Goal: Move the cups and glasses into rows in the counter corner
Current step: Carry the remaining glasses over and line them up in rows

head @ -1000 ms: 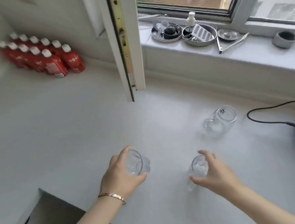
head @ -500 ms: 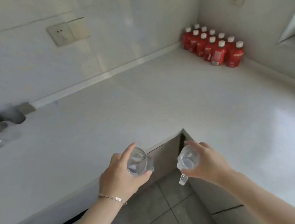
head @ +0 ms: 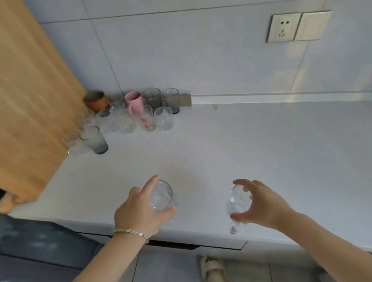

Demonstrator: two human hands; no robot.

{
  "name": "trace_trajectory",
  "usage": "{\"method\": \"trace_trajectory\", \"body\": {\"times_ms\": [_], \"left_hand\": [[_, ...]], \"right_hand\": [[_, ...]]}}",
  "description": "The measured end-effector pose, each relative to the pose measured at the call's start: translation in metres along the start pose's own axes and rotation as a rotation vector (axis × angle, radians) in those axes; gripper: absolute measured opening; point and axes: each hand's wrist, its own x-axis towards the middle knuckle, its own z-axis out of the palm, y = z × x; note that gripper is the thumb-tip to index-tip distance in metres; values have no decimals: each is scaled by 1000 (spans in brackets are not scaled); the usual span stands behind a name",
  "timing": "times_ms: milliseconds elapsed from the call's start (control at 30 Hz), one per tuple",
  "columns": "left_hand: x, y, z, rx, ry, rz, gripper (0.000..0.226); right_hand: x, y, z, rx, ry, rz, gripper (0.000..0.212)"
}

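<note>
Glasses are in transit: the left hand (head: 140,213) is wrapped round a clear tumbler (head: 162,195) and the right hand (head: 260,204) pinches a clear handled glass (head: 237,201) between fingertips and thumb, both held above the counter's near edge (head: 213,230). Risk noted: the right grip looks loose, so that glass could slip towards the floor. Ahead of both grips, the corner cluster (head: 128,115) stands tightly packed, so an incoming glass could knock a neighbour.

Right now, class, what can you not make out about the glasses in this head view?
- Cluster of cups: exact count unclear; clear glasses overlap and blur.
- Glasses beside the wooden panel: edges blurred into its reflection.
- Glass in the left hand: base hidden by fingers.
- Glass in the right hand: shape blurred, partly covered.
</note>
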Motion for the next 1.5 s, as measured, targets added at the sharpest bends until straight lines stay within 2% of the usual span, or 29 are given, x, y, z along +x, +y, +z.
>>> {"method": "trace_trajectory", "body": {"times_ms": [267, 567, 733, 933, 1100, 1233, 1500], "left_hand": [[113, -53, -38, -40, 28, -231, 79], [247, -91, -53, -101, 17, -311, 68], [323, -105, -41, -74, -74, -257, 69], [358, -118, -31, 36, -163, -155, 74], [367, -133, -30, 82, -178, -33, 82], [375, -146, -31, 52, -284, 72, 82], [378, -160, -33, 57, -308, 169, 88]], "right_hand": [[134, -73, 10, -61, -95, -102, 83], [226, -135, 25, -64, -102, -69, 84], [236, -155, 47, -16, -27, 49, 83], [238, -181, 76, 35, 18, 188, 83], [254, -206, 91, 65, 25, 252, 98], [276, -224, 95, 80, 20, 250, 84], [349, -265, 108, 8, 43, 179, 87]]}}
